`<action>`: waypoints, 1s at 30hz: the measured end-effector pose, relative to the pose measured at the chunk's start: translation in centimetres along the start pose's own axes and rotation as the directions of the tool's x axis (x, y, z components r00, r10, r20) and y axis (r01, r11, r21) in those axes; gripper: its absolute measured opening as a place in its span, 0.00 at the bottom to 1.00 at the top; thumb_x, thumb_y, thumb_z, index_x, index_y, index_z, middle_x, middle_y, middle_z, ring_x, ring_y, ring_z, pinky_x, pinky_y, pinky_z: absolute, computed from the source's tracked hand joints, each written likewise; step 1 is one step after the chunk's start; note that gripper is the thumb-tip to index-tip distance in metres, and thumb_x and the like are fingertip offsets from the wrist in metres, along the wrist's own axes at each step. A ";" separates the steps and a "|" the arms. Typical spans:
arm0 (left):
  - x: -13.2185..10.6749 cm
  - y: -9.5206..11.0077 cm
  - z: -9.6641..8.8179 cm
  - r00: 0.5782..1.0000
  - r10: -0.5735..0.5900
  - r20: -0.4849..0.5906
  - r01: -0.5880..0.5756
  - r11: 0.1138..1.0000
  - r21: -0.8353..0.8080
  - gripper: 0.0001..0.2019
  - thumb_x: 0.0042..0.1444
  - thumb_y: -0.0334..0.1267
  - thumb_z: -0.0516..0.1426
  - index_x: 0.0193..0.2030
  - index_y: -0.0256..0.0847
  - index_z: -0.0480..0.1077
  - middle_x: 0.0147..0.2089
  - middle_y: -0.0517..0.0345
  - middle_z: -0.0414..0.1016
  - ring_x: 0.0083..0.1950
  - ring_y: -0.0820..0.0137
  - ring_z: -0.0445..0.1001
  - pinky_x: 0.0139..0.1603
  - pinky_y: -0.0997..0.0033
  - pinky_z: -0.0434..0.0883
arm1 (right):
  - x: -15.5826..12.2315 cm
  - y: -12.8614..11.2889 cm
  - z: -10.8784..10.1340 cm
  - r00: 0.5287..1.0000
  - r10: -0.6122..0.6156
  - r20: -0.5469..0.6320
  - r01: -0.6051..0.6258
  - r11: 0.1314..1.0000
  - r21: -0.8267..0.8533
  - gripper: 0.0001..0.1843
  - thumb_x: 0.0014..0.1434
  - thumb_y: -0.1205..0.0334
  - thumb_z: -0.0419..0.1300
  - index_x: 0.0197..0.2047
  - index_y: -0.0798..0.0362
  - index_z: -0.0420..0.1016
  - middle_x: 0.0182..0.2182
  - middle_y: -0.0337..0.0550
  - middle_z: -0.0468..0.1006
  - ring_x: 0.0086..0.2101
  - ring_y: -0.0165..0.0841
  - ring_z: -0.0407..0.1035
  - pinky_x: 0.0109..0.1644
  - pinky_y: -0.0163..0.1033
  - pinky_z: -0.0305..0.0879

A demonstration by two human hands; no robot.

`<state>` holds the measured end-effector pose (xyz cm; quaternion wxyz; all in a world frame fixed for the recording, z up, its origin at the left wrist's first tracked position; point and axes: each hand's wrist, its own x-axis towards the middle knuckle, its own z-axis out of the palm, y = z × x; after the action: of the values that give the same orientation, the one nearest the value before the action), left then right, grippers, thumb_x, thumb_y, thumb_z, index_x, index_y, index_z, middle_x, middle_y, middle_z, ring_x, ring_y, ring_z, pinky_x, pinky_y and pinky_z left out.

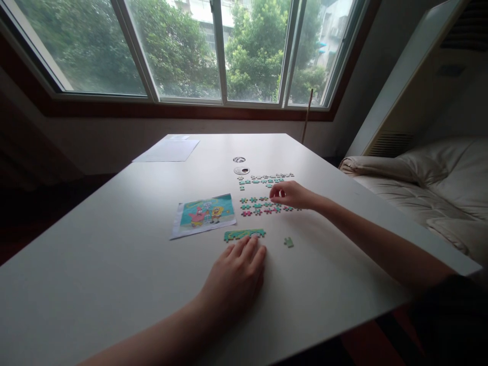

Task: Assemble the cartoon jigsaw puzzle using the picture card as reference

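Note:
My left hand [238, 269] lies flat on the white table, its fingers stretched out and its fingertips at the lower edge of a joined strip of puzzle pieces [238, 234]. Farther right, my right hand [290, 195] hovers over the rows of loose puzzle pieces [257, 206], fingers curled together in a pinch; whatever is between the tips is too small to make out. One greenish puzzle piece [288, 242] sits alone to the right of the strip. A printed picture sheet [208, 212] with cartoon figures lies behind and left of the strip.
More puzzle pieces [267, 179] are laid out in rows farther back. Two small round objects [241, 171] lie behind them. White paper [168, 151] rests at the far left of the table [114, 244]. A pale sofa [404, 178] stands on the right, windows beyond.

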<state>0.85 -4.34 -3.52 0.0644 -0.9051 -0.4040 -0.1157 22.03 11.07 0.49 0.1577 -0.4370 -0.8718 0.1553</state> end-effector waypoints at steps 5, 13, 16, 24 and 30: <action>0.1 0.0 0.1 1.000 -0.013 0.022 0.013 1.000 0.004 0.15 0.60 0.31 0.48 0.52 0.35 0.66 0.58 0.41 0.66 0.57 0.54 0.65 0.52 0.52 0.68 | 3.6 3.0 -0.6 0.992 0.121 0.039 -0.118 0.990 -0.079 0.10 0.52 0.63 0.59 0.38 0.57 0.76 0.32 0.43 0.76 0.30 0.27 0.67 0.33 0.31 0.59; 0.0 0.1 -0.1 0.999 -0.032 0.026 0.032 0.999 -0.006 0.15 0.59 0.31 0.49 0.52 0.36 0.67 0.58 0.43 0.66 0.58 0.54 0.64 0.53 0.53 0.67 | 7.4 2.4 0.8 0.988 0.107 0.111 -0.099 0.992 -0.076 0.11 0.53 0.63 0.60 0.40 0.56 0.76 0.36 0.45 0.77 0.34 0.29 0.69 0.36 0.32 0.62; 0.1 0.1 -0.1 0.999 -0.029 0.026 0.029 1.000 -0.008 0.15 0.60 0.31 0.48 0.52 0.36 0.67 0.58 0.43 0.66 0.57 0.54 0.65 0.53 0.53 0.68 | 8.5 1.2 1.5 0.986 0.053 0.157 -0.045 0.997 -0.057 0.14 0.54 0.62 0.59 0.44 0.56 0.74 0.39 0.46 0.76 0.36 0.29 0.69 0.38 0.32 0.62; 0.0 0.0 -0.3 0.998 -0.028 0.050 0.028 1.000 -0.011 0.15 0.60 0.32 0.48 0.52 0.36 0.66 0.59 0.44 0.65 0.58 0.54 0.64 0.53 0.53 0.67 | 11.6 -0.8 2.8 0.963 0.007 0.270 0.009 0.998 -0.058 0.18 0.52 0.61 0.62 0.46 0.56 0.73 0.43 0.48 0.75 0.38 0.32 0.68 0.38 0.33 0.62; 0.0 0.0 -0.3 0.998 -0.026 0.049 0.026 1.000 -0.008 0.15 0.60 0.32 0.48 0.52 0.36 0.66 0.59 0.44 0.65 0.58 0.54 0.64 0.53 0.53 0.67 | 12.6 -1.1 2.5 0.935 0.073 0.346 -0.053 0.996 -0.066 0.22 0.48 0.60 0.66 0.47 0.57 0.73 0.43 0.49 0.75 0.36 0.32 0.69 0.35 0.33 0.62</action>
<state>0.83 -4.40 -3.25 0.0491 -0.9026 -0.4167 -0.0963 13.08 20.36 0.46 -0.0163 -0.4346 -0.8755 0.2107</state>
